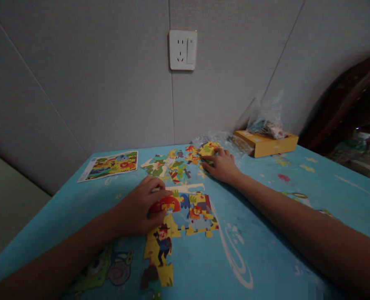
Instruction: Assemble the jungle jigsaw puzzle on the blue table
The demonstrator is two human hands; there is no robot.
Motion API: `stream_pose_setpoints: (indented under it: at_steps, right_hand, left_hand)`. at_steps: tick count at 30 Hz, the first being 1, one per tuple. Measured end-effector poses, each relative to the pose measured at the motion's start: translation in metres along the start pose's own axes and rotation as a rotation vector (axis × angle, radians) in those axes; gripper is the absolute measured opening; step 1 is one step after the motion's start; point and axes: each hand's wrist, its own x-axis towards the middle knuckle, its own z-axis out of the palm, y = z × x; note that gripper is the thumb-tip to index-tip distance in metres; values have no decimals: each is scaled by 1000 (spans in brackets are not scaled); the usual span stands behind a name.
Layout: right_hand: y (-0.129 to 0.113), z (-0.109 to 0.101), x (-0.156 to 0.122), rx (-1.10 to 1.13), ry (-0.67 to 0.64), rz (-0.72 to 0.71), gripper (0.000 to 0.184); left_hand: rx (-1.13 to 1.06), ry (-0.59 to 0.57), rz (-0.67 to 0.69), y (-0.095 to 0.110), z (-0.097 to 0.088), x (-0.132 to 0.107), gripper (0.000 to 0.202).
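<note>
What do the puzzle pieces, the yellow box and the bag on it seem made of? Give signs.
Puzzle pieces: likely printed cardboard, matte; flat, cut interlocking edges. Yellow box: probably cardboard; crisp straight edges. Bag: thin clear plastic, glossy; crinkled, see-through.

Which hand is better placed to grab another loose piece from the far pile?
Right, likely. The right hand lies at the loose pieces by the plastic bag, fingertips touching them. The left hand rests on the joined puzzle section, nearer the body.
</note>
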Motion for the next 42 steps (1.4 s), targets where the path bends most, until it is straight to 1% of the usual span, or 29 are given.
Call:
stream_pose_setpoints:
  at_steps: [4, 10, 12, 15, 17, 18, 19, 21, 23, 24, 25, 27, 28, 29, 31, 33, 35, 37, 40, 42]
  right_hand:
    - [-3, -3, -1, 3, 0, 5, 37]
    - [-5, -3, -3, 53, 17, -38, 31]
    - [-5, -3, -4, 85, 23, -77, 29]
    - [-7, -4, -4, 178, 27, -207, 27]
    - [-8, -5, -5, 249, 41, -284, 27]
    - [-9, -5, -4, 273, 65, -283, 27]
    - [-8, -5, -4, 286, 103, -249, 28]
    - [-6, -4, -2, 285, 206, -110, 30]
    - [-2, -3, 1, 269, 301, 43, 34]
    - [1, -2, 3, 259, 324, 102, 37]
    - [4, -2, 4, 248, 329, 144, 39]
    - [10, -2, 7, 222, 309, 188, 40]
    - [12, -3, 8, 207, 290, 191, 39]
    - [14, -3, 9, 193, 270, 187, 37]
    - [17, -5, 13, 162, 229, 176, 33]
    - [17, -6, 19, 125, 186, 158, 30]
    - [17, -6, 28, 87, 138, 121, 29]
    - [17, -7, 39, 56, 76, 76, 29]
    - [16, -10, 56, 17, -6, 41, 24]
    - [15, -17, 64, -3, -15, 44, 25]
  left_hand:
    - [-3, -10, -17, 0, 0, 1, 38]
    - [-35, -20, -38, 2, -3, 0, 38]
    - [-95, -20, -62, -2, -4, 0, 37]
    - [-252, 8, -145, -11, -6, -2, 33]
    - [-381, 67, -241, -17, -7, -1, 31]
    - [-456, 100, -320, -20, -7, -1, 31]
    - [-536, 128, -427, -22, -7, 1, 32]
    - [-667, 177, -685, -23, -4, 7, 36]
    - [-702, 246, -905, -22, 0, 16, 38]
    - [-668, 293, -966, -20, 2, 21, 38]
    - [-612, 343, -995, -19, 4, 25, 36]
    - [-509, 437, -1019, -15, 7, 29, 34]
    - [-499, 469, -1033, -14, 8, 29, 33]
    - [-518, 487, -1052, -14, 8, 29, 33]
    - [-567, 472, -1051, -13, 7, 25, 35]
    - [-524, 417, -975, -14, 6, 22, 37]
    - [-403, 366, -867, -15, 5, 22, 39]
    - [-303, 331, -787, -15, 6, 23, 41]
    - [-242, 296, -706, -14, 7, 24, 40]
    - [-216, 289, -627, -13, 7, 23, 34]
